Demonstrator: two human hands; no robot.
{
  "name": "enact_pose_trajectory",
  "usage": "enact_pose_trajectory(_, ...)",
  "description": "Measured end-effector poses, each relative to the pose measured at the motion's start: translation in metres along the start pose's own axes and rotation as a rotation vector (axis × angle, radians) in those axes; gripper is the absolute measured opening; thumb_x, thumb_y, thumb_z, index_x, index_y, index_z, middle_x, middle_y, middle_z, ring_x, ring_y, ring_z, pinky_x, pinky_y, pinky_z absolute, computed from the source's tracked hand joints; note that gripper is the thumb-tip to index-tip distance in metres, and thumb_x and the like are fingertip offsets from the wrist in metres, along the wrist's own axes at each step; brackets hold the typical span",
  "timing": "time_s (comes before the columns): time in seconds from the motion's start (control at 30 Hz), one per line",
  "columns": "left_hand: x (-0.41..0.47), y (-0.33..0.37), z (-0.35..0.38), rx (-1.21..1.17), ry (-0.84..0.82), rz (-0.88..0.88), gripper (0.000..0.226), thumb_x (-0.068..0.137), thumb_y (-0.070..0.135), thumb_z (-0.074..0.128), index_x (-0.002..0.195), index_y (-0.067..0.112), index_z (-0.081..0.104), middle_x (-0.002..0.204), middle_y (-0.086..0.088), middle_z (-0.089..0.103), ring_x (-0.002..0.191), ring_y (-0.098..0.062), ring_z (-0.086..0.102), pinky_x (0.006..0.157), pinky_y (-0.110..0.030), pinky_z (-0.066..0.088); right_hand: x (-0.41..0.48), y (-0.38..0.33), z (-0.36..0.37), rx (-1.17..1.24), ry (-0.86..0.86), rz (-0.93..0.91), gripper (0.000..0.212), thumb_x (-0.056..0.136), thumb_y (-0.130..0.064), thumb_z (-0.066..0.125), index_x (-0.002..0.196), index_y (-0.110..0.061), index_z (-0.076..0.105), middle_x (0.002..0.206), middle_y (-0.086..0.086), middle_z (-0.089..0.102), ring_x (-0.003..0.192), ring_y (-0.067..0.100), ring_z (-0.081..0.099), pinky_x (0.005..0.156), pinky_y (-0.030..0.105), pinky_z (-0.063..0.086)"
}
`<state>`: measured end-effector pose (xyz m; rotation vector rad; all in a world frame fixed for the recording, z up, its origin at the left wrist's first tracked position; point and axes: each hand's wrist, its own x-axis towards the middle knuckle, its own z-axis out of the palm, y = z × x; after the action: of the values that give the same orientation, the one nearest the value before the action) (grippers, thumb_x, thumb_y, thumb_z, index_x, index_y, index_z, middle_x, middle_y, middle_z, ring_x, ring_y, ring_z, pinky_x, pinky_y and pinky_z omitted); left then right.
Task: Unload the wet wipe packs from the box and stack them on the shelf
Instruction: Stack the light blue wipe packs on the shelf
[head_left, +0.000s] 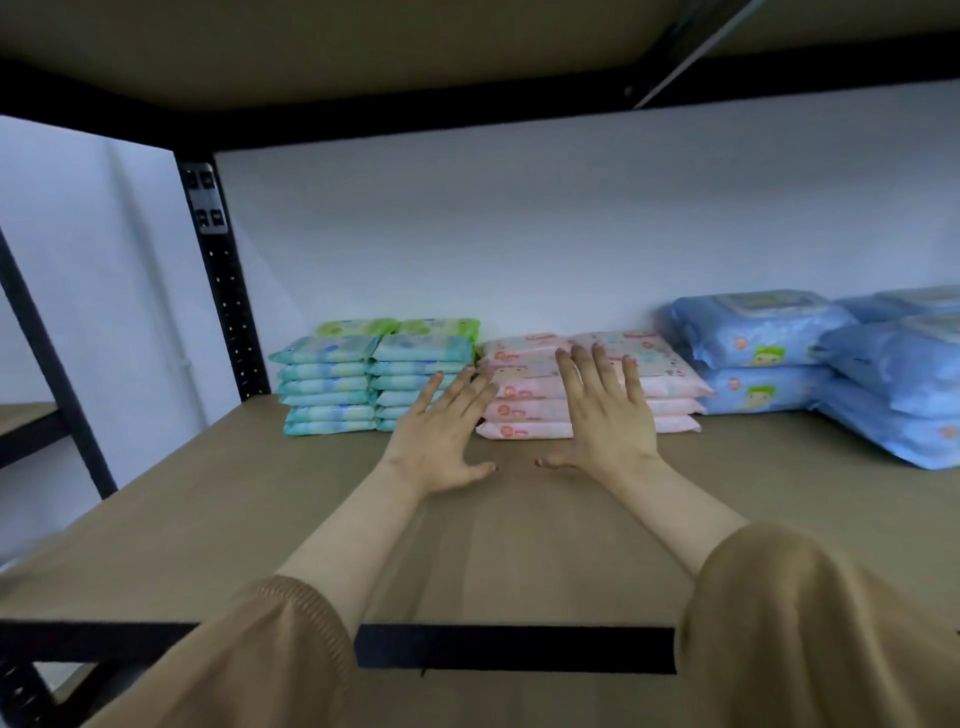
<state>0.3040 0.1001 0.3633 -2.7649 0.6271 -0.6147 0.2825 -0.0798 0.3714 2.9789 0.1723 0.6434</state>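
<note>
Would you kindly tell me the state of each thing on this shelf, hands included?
Left hand: open, fingers spread, holding nothing.
Right hand: open, fingers spread, holding nothing.
Pink packs: stacked flat on the shelf.
Teal packs: stacked flat, two columns.
Green packs: mostly hidden at the back.
Blue packs: stacked flat.

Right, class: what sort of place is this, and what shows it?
Probably a storeroom or stockroom: a metal rack with a board shelf, and wipe packs stacked by colour against a bare wall.

Pink wipe packs (522, 410) stacked flat on shelf (249, 499); teal stacks (327, 384) left, blue packs (763, 364) right.
</note>
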Motion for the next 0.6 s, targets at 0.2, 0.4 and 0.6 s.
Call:
enact_pose_trajectory(0.2,0.015,0.015,0.018,0.072,-0.063,0.017,0.082,0.091,0.058,0.032,0.147,0.018,-0.010,0.156,0.004,-0.016,0.144,-0.013,-0.013,0.113,-0.036,-0.017,-0.001,0.018,0.016,-0.044,-0.024,0.028,0.114,0.075,-0.064,0.056,0.146,-0.010,-0.015,0.157,0.005,-0.009,0.145,0.023,-0.008,0.115,0.043,-0.012)
enact_pose_trajectory(0.4,0.020,0.010,0.024,0.075,-0.080,-0.022,0.080,0.092,0.056,0.031,0.147,0.017,-0.012,0.156,0.005,-0.014,0.144,-0.012,-0.012,0.113,-0.035,-0.017,0.000,0.023,0.023,-0.030,-0.012,0.038,0.114,0.074,-0.064,0.058,0.147,-0.012,-0.013,0.157,0.004,-0.005,0.145,0.022,-0.007,0.115,0.042,-0.012)
enact_pose_trajectory(0.6,0.020,0.012,0.023,0.052,-0.075,-0.020,0.081,0.091,0.057,0.032,0.147,0.018,-0.011,0.156,0.005,-0.015,0.144,-0.011,-0.011,0.114,-0.035,-0.016,-0.002,0.027,0.021,-0.019,-0.023,0.048,0.112,0.076,-0.063,0.057,0.147,-0.012,-0.012,0.157,0.004,-0.006,0.145,0.021,-0.008,0.115,0.042,-0.012)
